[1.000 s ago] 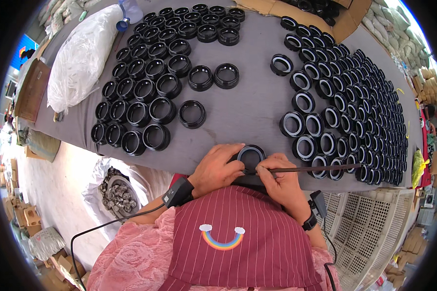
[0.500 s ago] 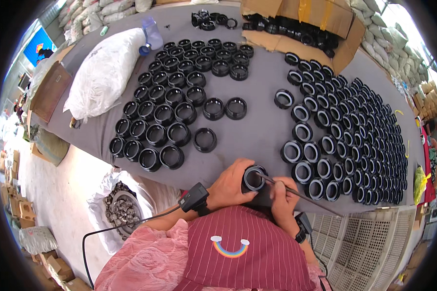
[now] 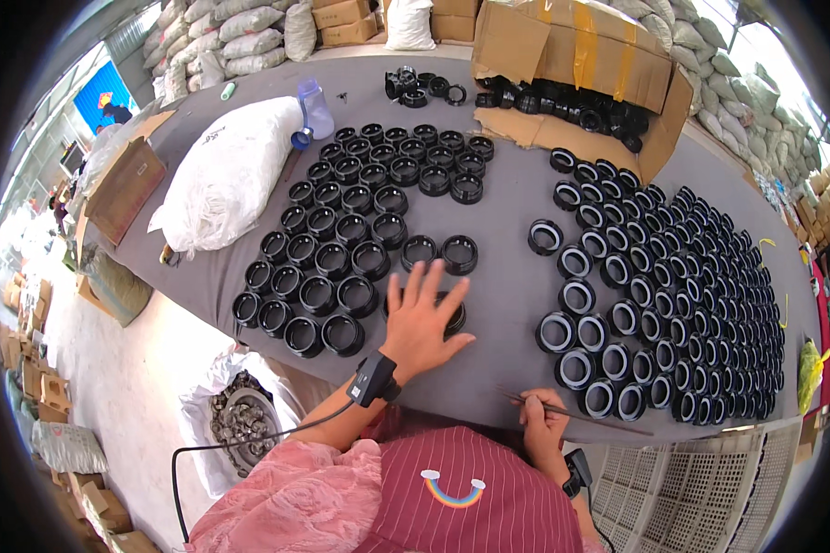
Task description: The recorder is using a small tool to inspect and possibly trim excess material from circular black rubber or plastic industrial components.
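My left hand (image 3: 422, 324) is spread flat above the table at the right edge of the left group of black rings. Its fingers partly cover a black ring (image 3: 456, 318), and I cannot tell whether they touch it. Just beyond the fingertips stand two more black rings (image 3: 459, 254). My right hand (image 3: 541, 426), low near the table's front edge, is closed around a thin dark rod (image 3: 609, 423), which points left and right across the cloth. Its tip lies over the grey cloth, apart from any ring.
Many rings with grey inner faces (image 3: 575, 367) stand in rows on the right. Behind are a white sack (image 3: 226, 170), a clear bottle (image 3: 315, 112) and an open carton (image 3: 609, 69) of black parts. A lined tub of metal parts (image 3: 244, 415) sits lower left; grey crates (image 3: 682, 488) stand lower right.
My left hand has let go of the black ring it held before me and moved forward and left, fingers now spread. My right hand keeps the rod, now away from the ring.
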### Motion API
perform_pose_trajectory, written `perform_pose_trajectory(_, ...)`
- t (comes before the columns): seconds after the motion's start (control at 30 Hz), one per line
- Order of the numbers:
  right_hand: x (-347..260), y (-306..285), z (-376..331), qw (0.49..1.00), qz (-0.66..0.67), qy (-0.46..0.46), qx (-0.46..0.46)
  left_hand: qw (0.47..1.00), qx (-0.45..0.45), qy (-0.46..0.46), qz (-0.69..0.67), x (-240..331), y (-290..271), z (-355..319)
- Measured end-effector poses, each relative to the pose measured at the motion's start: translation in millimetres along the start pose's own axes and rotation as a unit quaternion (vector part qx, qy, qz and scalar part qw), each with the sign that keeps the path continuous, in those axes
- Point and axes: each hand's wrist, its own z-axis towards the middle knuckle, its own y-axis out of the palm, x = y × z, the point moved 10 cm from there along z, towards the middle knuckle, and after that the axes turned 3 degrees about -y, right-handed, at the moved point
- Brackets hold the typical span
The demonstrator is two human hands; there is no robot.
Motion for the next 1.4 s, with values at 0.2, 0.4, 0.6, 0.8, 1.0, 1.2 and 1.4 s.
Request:
perform_pose_trajectory(0.2, 2, 6, 1, 0.999, -0.02, -0.013, -0.042, 0.996, 0.026, -0.08, 0.041, -22, 15, 11)
perform_pose_trajectory(0.4, 4, 4, 0, 0.999, -0.017, -0.017, -0.049, 0.998, 0.027, -0.04, 0.036, -23, 34, 42)
perform_pose_trajectory(0.6, 4, 4, 0, 0.998, -0.013, -0.018, -0.055, 0.999, 0.027, -0.01, 0.026, -20, 50, 69)
perform_pose_trajectory(0.8, 9, 3, 0, 0.998, 0.003, 0.012, -0.06, 0.994, 0.058, -0.057, 0.073, -31, 62, 98)
perform_pose_trajectory(1.0, 6, 4, 2, 0.997, 0.006, 0.003, -0.071, 0.988, 0.081, -0.103, 0.086, -46, 71, 120)
perform_pose_trajectory(1.2, 4, 4, 4, 0.997, 0.009, 0.006, -0.08, 0.972, 0.05, -0.17, 0.157, -55, 74, 131)
perform_pose_trajectory(1.4, 6, 4, 3, 0.997, 0.011, -0.004, -0.082, 0.99, 0.048, -0.105, 0.081, -43, 59, 132)
